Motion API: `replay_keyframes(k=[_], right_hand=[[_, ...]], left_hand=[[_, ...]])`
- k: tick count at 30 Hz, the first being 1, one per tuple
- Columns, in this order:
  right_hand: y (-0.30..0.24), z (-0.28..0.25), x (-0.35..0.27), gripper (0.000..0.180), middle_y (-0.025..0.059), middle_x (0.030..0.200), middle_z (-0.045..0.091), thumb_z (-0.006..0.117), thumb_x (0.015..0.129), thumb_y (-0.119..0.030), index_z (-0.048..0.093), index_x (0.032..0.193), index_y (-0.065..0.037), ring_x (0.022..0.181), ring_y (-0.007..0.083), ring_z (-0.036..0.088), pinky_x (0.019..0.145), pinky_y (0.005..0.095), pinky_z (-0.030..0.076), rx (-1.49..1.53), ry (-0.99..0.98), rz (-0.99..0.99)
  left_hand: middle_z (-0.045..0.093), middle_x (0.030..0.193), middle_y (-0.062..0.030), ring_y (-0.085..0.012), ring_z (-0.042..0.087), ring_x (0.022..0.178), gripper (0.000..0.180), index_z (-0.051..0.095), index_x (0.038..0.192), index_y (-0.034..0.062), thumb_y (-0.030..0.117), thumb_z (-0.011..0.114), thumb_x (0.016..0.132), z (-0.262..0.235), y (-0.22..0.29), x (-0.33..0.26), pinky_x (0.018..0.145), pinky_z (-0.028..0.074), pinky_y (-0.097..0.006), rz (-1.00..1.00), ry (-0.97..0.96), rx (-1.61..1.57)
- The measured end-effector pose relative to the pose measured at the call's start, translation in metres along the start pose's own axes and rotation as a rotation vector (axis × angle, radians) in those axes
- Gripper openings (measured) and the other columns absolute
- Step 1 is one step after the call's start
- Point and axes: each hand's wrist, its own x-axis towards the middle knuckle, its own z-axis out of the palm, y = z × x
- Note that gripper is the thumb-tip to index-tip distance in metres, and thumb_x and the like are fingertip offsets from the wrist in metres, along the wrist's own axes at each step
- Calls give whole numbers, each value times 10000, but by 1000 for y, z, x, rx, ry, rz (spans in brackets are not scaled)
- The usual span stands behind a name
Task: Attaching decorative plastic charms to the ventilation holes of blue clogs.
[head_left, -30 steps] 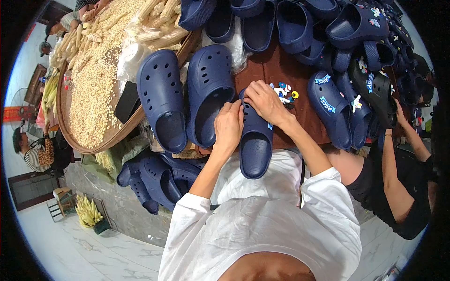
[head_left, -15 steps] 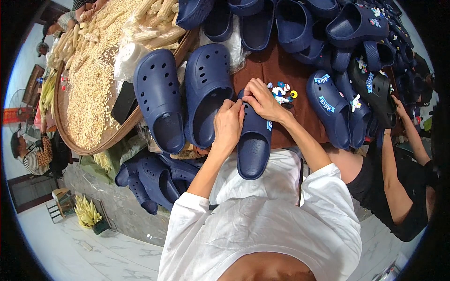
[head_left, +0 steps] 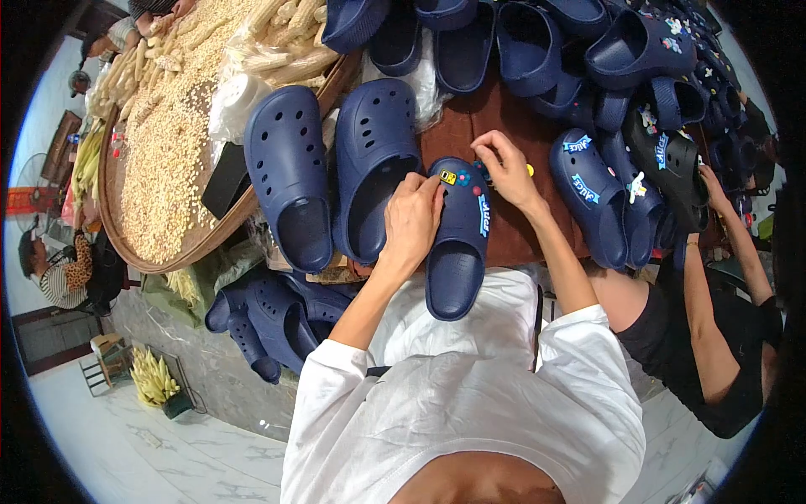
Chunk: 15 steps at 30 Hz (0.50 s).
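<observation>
Brown table (head_left: 470, 126) w/ navy clogs; left hand (head_left: 413, 220) grips clog (head_left: 457, 239); right hand (head_left: 504, 168) pinches charm.

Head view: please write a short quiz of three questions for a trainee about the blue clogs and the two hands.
1. True or false: the left hand rests on the toe of the navy clog in front of the person.
2. Which lies to the left of the two plain clogs? A) round tray of corn kernels B) a metal bucket C) a folded towel
3. Fill in: the right hand is at the small coloured ____ beside the clog's toe.

Key: 1 true; 2 A; 3 charms
</observation>
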Motion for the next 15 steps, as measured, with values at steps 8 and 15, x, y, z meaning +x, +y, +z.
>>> replay_keyframes(k=[8, 15], right_hand=[[7, -28, -9, 130, 99, 946, 662, 592, 976, -139, 620, 1018, -20, 876, 193, 649, 772, 327, 504, -37, -48, 66], [2, -30, -11, 164, 103, 954, 653, 626, 956, -163, 632, 1040, -22, 868, 245, 657, 777, 356, 514, -132, 18, 54]], left_hand=[[649, 883, -122, -318, 651, 827, 215, 720, 1017, 44, 137, 762, 827, 36, 25, 48, 746, 524, -409, 196, 10, -160], [636, 1145, -171, -368, 599, 1051, 449, 657, 1196, 23, 142, 791, 785, 35, 18, 44, 907, 497, -438, 263, -31, -155]])
